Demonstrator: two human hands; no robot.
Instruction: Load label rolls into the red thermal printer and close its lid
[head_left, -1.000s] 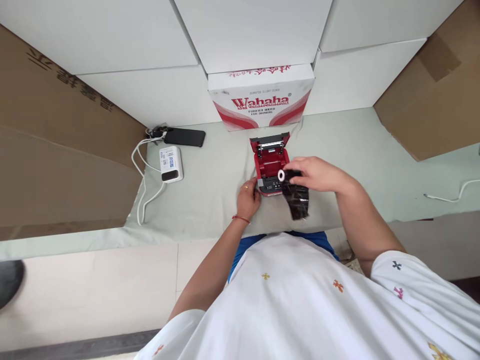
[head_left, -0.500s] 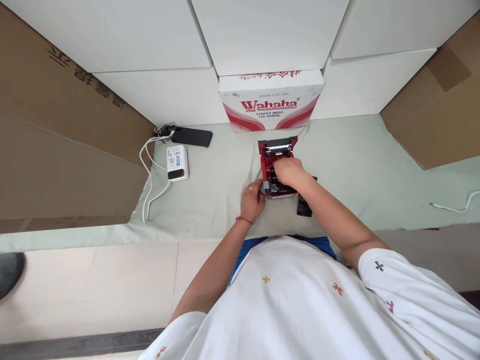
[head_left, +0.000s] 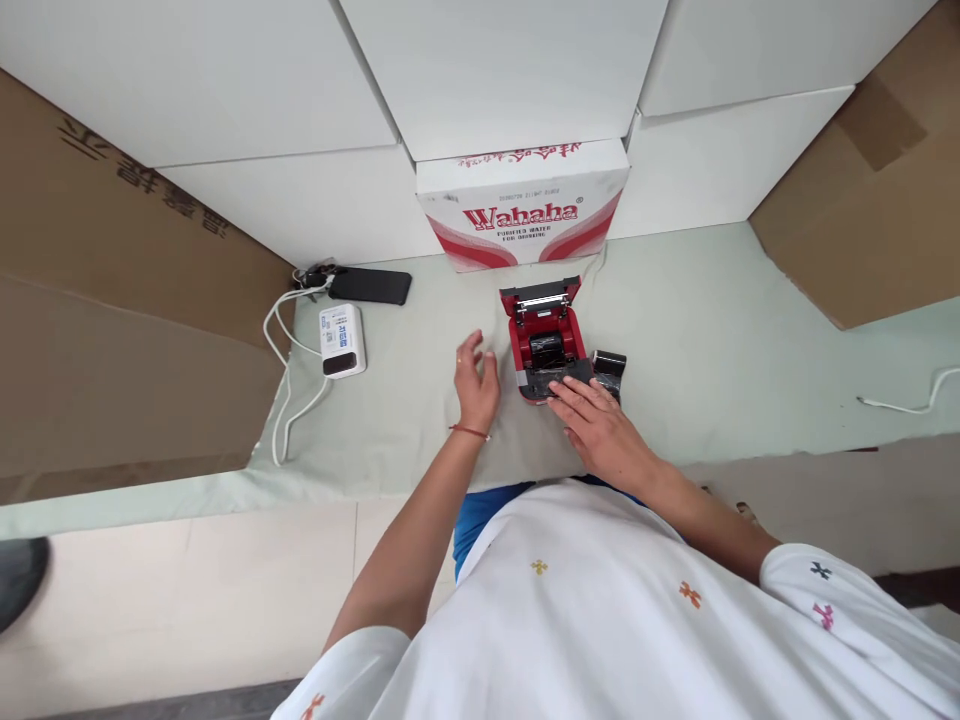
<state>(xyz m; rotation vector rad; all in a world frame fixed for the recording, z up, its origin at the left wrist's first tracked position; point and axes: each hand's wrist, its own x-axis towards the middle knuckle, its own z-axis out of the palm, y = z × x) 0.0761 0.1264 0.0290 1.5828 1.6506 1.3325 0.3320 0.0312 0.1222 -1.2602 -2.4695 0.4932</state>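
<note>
A small red and black printer [head_left: 517, 345] stands on the cloth-covered table with its lid [head_left: 540, 296] raised at the back. Inside its red bay lies a glossy black roll [head_left: 546, 349]. My right hand [head_left: 600, 425] rests with fingers stretched over the printer's black front edge, holding nothing. Just left of the printer, my left hand [head_left: 475, 385] is raised, fingers apart and not touching it. Beside the printer's right side, partly behind my right fingers, lies a second black roll [head_left: 609, 362] with a loose strip hanging from it.
A Wahaha water carton [head_left: 525, 215] stands behind the printer against white boxes [head_left: 510, 80]. To the left lie a black phone [head_left: 371, 286] and a white power bank [head_left: 341, 340] with white cables. Brown cardboard boxes [head_left: 127, 370] flank the table. A cable end [head_left: 900, 406] lies far right.
My right hand has come out of the printer's bay to its front edge, uncovering the roll inside. My left hand has let go of the printer's left side and moved away leftward.
</note>
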